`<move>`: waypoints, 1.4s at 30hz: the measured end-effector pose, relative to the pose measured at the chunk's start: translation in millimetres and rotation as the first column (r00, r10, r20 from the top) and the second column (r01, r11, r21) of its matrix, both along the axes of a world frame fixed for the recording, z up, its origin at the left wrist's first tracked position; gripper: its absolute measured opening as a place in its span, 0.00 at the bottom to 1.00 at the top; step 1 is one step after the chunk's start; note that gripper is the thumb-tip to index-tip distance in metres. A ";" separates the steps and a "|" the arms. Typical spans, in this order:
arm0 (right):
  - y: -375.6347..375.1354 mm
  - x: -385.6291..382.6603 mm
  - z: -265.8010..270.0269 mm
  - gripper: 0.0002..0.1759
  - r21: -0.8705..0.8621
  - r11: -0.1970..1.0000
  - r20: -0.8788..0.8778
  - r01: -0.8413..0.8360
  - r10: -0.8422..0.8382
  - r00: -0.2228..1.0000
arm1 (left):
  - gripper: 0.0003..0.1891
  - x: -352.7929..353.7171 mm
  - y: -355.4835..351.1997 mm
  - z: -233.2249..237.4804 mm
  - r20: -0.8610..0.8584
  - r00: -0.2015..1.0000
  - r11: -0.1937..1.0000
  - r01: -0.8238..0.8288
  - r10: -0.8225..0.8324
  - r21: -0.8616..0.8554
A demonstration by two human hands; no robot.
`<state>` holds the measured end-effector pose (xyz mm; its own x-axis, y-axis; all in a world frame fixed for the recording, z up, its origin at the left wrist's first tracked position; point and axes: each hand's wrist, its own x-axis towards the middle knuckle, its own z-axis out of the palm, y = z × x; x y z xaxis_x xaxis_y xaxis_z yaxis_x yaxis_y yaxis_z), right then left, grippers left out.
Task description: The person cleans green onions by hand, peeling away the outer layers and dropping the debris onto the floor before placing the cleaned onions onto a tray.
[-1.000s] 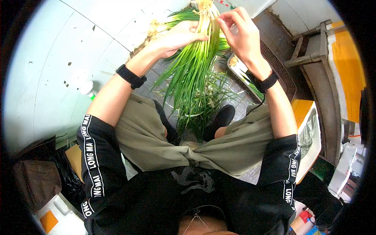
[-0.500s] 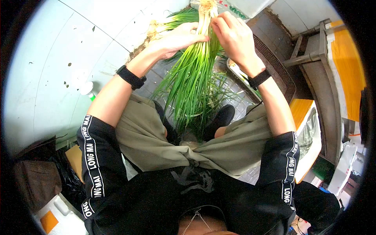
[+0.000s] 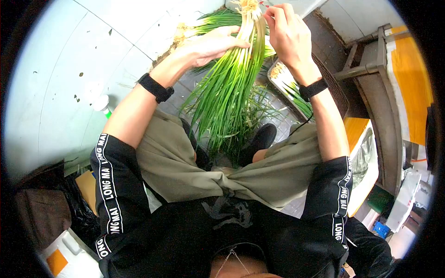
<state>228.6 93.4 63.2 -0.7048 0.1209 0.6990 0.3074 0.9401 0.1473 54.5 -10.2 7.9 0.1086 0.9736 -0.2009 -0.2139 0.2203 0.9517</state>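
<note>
The bunch of green onions (image 3: 227, 83) hangs at the upper middle of the frame, root end up and leaves trailing toward the floor (image 3: 185, 88) between the person's knees. Held this way, the pale stalks and root tufts sit on top, within easy reach of the fingers, and the long leaves fall clear. The left hand (image 3: 208, 44) is clamped round the bunch just below the roots, thumb across the front; that grip seems meant to keep the stalks together and steady. The right hand (image 3: 289, 34), at the bunch's upper right, has its fingertips (image 3: 273, 14) pinched together on something thin at the root end. Whether that is one stalk or a strip of skin is too small to tell.

Behind the left hand, toward the top edge, lies a second bundle (image 3: 208, 21) with its roots pointing left. Under the hanging leaves a loose heap of greens (image 3: 245, 116) covers the tiles, just above a black shoe (image 3: 265, 135). Right of the bunch, below the right wrist, a shallow tray (image 3: 278, 76) holds more onions laid side by side — close enough for that hand to reach without a stretch. Each wrist wears a black band (image 3: 156, 88). A white bottle (image 3: 99, 104) stands against the pale wall at the left; an orange-topped stand (image 3: 412, 69) fills the right edge.
</note>
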 end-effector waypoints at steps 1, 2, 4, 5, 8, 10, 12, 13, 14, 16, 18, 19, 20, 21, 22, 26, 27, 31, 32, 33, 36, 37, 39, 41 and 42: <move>0.9 -0.4 1.0 0.06 0.009 1.000 -0.028 -0.012 0.012 1.000 | 0.24 -0.3 1.4 -0.9 0.031 0.999 1.000 0.015 -0.015 0.005; 1.9 -0.6 1.5 0.07 0.018 1.000 -0.057 -0.023 0.024 0.998 | 0.24 -1.6 3.0 -2.3 0.031 0.999 1.000 0.016 -0.016 0.005; 4.0 -0.6 1.9 0.06 0.010 1.000 -0.089 0.001 -0.001 0.996 | 0.25 -4.7 5.2 -4.9 0.056 0.997 0.998 0.046 -0.048 0.048; 5.2 -0.7 2.1 0.06 0.001 1.000 -0.122 0.024 -0.024 0.992 | 0.25 -5.2 5.4 -5.7 0.057 0.997 0.998 0.045 -0.047 0.048; 14.6 3.6 16.1 0.07 0.005 0.998 -0.223 0.056 -0.053 0.973 | 0.24 -5.0 1.9 -6.9 -0.002 0.995 0.995 0.101 -0.101 0.001; 11.3 7.9 22.0 0.08 -0.115 0.993 -0.230 0.038 -0.064 0.971 | 0.23 -4.5 -3.9 -3.8 -0.203 0.970 0.990 0.125 -0.137 -0.069; 8.5 10.8 16.2 0.10 -0.446 0.893 -0.234 -0.054 -0.058 0.971 | 0.22 -5.8 -4.8 -6.6 -0.197 0.973 0.993 0.117 -0.120 -0.029; 12.6 11.8 3.8 0.10 -0.410 0.910 -0.187 -0.056 -0.024 0.982 | 0.22 -7.1 -5.5 -8.0 -0.135 0.988 0.997 0.080 -0.081 -0.012; 11.5 10.4 -2.0 0.11 -0.374 0.925 -0.139 -0.062 0.010 0.990 | 0.21 -7.5 -5.6 -8.9 -0.070 0.997 0.999 0.040 -0.040 0.002; 4.8 14.8 -11.6 0.12 -0.427 0.900 -0.049 -0.086 0.071 0.996 | 0.22 -11.6 -1.1 -15.2 -0.017 1.000 1.000 0.012 -0.012 0.015; 2.3 11.0 -17.1 0.15 -0.385 0.914 -0.050 -0.130 0.120 0.991 | 0.23 -13.9 -2.1 -13.4 -0.022 1.000 1.000 0.007 -0.007 -0.030; 0.7 9.1 -19.3 0.16 -0.308 0.947 -0.015 -0.095 0.095 0.995 | 0.23 -13.3 -1.9 -12.6 -0.023 1.000 0.999 0.009 -0.009 -0.032; -1.6 7.6 -21.3 0.16 -0.228 0.972 0.020 -0.057 0.063 0.998 | 0.23 -11.2 -2.4 -8.9 -0.076 0.997 0.999 0.014 -0.017 -0.042; 0.0 4.9 -27.3 0.17 -0.156 0.985 0.011 -0.068 0.070 0.997 | 0.23 -8.7 -2.3 -6.3 -0.130 0.991 0.998 0.019 -0.026 -0.053; 1.8 3.6 -32.2 0.17 -0.156 0.986 0.010 -0.063 0.065 0.998 | 0.23 -6.0 -1.6 -6.9 -0.131 0.991 0.998 0.024 -0.031 -0.053; -2.7 -1.6 -36.0 0.14 0.025 0.999 0.080 0.021 -0.023 0.997 | 0.22 3.2 -2.4 -11.5 -0.230 0.973 1.000 -0.029 0.027 -0.008; -2.6 -2.7 -37.5 0.12 0.073 0.997 0.087 0.018 -0.024 0.996 | 0.22 5.1 -3.8 -10.3 -0.263 0.964 0.999 -0.050 0.050 0.007; 3.3 -3.4 -43.8 0.07 0.026 1.000 0.087 0.016 -0.018 0.996 | 0.24 8.8 -3.2 -8.0 -0.356 0.931 0.996 -0.061 0.079 0.060; 3.5 -3.3 -43.6 0.07 0.026 1.000 0.090 0.012 -0.014 0.996 | 0.24 8.3 -2.3 -8.7 -0.423 0.901 0.994 -0.053 0.089 0.098; 3.7 -3.3 -43.1 0.07 0.025 1.000 0.092 0.001 -0.003 0.996 | 0.24 7.8 -1.4 -9.2 -0.420 0.902 0.993 -0.057 0.093 0.099; 4.0 -6.5 -47.0 0.07 -0.027 1.000 0.064 -0.009 0.011 0.998 | 0.26 8.3 -0.4 -8.7 -0.486 0.867 0.990 -0.048 0.108 0.134; 4.0 -7.6 -49.7 0.07 -0.080 0.997 0.032 -0.006 0.008 0.999 | 0.27 9.8 -1.4 -9.0 -0.476 0.870 0.987 -0.073 0.132 0.140; 5.0 -9.9 -51.7 0.08 -0.100 0.995 0.022 -0.014 0.016 1.000 | 0.29 9.6 -1.8 -11.4 -0.461 0.873 0.984 -0.102 0.160 0.148; 4.4 -12.0 -53.8 0.09 -0.121 0.993 0.009 -0.019 0.020 1.000 | 0.32 7.9 -0.2 -13.1 -0.496 0.849 0.983 -0.145 0.183 0.115; 2.9 -14.2 -55.3 0.10 -0.246 0.969 -0.046 -0.007 -0.004 0.999 | 0.32 7.0 0.4 -13.7 -0.496 0.848 0.983 -0.145 0.184 0.116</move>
<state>214.4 96.2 7.9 -0.6730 0.2919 0.6797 0.3069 0.9462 -0.1024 61.5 -9.9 -5.8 -0.1512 0.9820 -0.1134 0.2712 0.1515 0.9505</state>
